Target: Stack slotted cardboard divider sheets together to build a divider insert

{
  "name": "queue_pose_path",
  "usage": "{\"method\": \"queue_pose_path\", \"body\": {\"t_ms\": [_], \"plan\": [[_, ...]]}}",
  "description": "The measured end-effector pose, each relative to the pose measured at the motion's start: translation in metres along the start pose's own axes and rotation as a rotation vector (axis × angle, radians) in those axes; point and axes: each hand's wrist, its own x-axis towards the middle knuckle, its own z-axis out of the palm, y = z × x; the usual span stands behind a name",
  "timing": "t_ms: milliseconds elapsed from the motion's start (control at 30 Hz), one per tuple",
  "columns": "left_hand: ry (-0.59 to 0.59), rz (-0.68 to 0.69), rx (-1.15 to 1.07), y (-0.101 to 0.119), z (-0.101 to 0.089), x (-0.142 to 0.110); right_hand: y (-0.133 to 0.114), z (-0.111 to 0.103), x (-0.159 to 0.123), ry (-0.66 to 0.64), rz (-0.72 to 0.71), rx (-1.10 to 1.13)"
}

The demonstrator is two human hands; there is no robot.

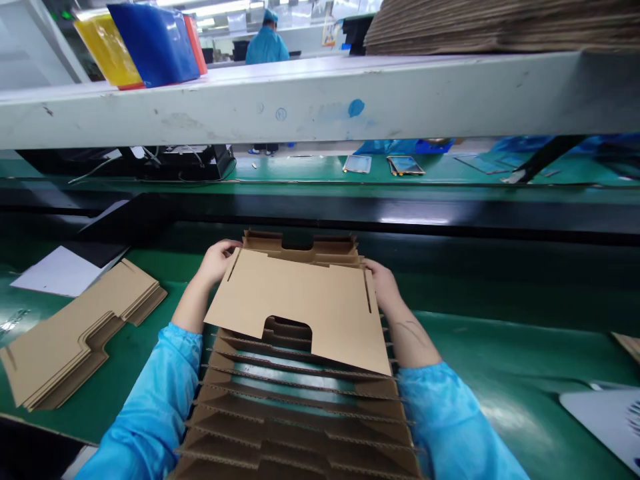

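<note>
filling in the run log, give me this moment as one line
cardboard panel: over slotted cardboard grid | left hand: at panel's left edge | right hand: at panel's right edge

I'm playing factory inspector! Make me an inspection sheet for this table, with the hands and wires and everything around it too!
Surface: green table, with shiny glare patches.
Job's things: a loose cardboard sheet, notched and slotted, lies slanted over a cardboard divider frame with crosswise strips.
Clutter: stacked cardboard pieces and a white sheet at left; a white piece at lower right.
Left hand: at the loose sheet's far left corner; grip partly hidden.
Right hand: by its far right corner; grip unclear.
Cables: a pale cable near black equipment.
Surroundings: a shelf bearing coloured bins and a cardboard pile; a person in blue beyond.
</note>
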Motion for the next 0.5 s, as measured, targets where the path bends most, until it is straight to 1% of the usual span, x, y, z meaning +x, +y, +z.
{"method": "queue_pose_path", "body": {"t_ms": [33,100,167,200,233,300,400,500], "plan": [[-0.014,0.003,-0.073,-0.001,-0.006,0.009,-0.005,-0.005,0.0,-0.011,0.005,0.047],[-0.093,0.013,-0.258,-0.001,-0.02,0.015,-0.013,-0.015,-0.002,-0.062,-0.008,0.147],[-0.21,0.015,-0.4,0.001,-0.03,0.01,-0.018,-0.022,-0.008,-0.154,-0.037,0.269],[-0.254,0.019,-0.419,0.003,-0.032,0.007,-0.019,-0.025,-0.011,-0.198,-0.049,0.33],[-0.281,0.028,-0.412,0.005,-0.033,0.004,-0.019,-0.026,-0.014,-0.231,-0.055,0.381],[-0.291,0.058,-0.362,0.009,-0.031,0.001,-0.018,-0.027,-0.018,-0.248,-0.056,0.423],[-0.274,0.097,-0.305,0.012,-0.026,0.004,-0.018,-0.025,-0.018,-0.228,-0.048,0.384],[-0.293,0.108,-0.278,0.011,-0.027,0.007,-0.022,-0.025,-0.015,-0.264,-0.05,0.381]]}}
